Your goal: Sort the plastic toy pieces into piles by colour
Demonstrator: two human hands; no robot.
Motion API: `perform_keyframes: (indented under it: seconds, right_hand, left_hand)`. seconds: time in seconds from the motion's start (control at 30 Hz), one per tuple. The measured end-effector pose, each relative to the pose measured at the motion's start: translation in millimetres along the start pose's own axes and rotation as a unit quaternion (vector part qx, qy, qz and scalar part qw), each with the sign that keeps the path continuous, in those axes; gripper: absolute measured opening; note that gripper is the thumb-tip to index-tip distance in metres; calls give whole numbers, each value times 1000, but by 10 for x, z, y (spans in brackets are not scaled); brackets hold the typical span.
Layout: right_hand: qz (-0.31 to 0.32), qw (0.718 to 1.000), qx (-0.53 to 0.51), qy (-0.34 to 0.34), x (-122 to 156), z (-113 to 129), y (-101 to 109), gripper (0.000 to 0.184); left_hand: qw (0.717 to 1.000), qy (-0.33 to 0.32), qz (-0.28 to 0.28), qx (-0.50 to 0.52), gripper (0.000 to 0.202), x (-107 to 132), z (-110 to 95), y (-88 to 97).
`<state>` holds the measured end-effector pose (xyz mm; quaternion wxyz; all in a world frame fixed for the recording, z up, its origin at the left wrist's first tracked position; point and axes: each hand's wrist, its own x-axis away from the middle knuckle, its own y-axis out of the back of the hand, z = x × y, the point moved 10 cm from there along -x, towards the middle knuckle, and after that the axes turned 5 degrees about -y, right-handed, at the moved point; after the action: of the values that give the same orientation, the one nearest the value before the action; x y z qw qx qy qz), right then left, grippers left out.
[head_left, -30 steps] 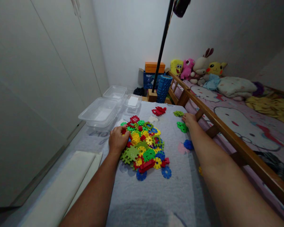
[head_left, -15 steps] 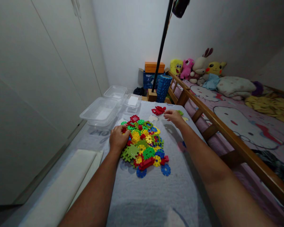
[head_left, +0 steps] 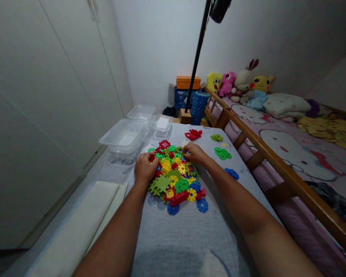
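Observation:
A mixed heap of plastic interlocking toy pieces (head_left: 173, 175) lies on the cloth-covered surface, with red, yellow, green and blue discs and squares. My left hand (head_left: 145, 167) rests against the heap's left edge, its fingers curled round a red toy piece (head_left: 152, 158) that is partly hidden. My right hand (head_left: 195, 153) touches the heap's upper right edge; thumb and fingers look apart, with nothing visibly gripped. Sorted by colour, small groups lie to the right: red pieces (head_left: 193, 134), lime pieces (head_left: 217, 137), green discs (head_left: 223, 153) and blue discs (head_left: 231, 173).
Clear plastic containers (head_left: 122, 134) stand at the back left, near a smaller container (head_left: 162, 123). A folded white cloth (head_left: 83, 227) lies at the left. A wooden bed rail (head_left: 265, 157) runs along the right, and a black pole (head_left: 196, 57) rises behind.
My right hand has moved left and nearer, from beside the red group to the heap, uncovering the lime, green and blue groups. My left hand has stayed at the heap.

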<state>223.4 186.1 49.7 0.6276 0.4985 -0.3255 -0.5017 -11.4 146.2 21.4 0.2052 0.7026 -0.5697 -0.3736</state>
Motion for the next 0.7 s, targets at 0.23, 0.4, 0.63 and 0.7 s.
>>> perform_keyframes:
  seconds: [0.23, 0.4, 0.63, 0.7]
  right_hand:
    - [-53, 998, -34, 28, 62, -65, 63, 14]
    - [-56, 994, -88, -10, 29, -212, 60, 20]
    - [-20, 995, -93, -4, -30, -200, -75, 18]
    - [-19, 995, -95, -24, -47, -237, -97, 11]
  left_hand:
    - [1000, 7, -6, -9, 27, 9, 22, -9]
    - [1000, 3, -8, -5, 27, 6, 8, -2]
    - [1000, 3, -4, -10, 27, 3, 18, -1]
    - [1000, 6, -6, -7, 27, 6, 22, 2]
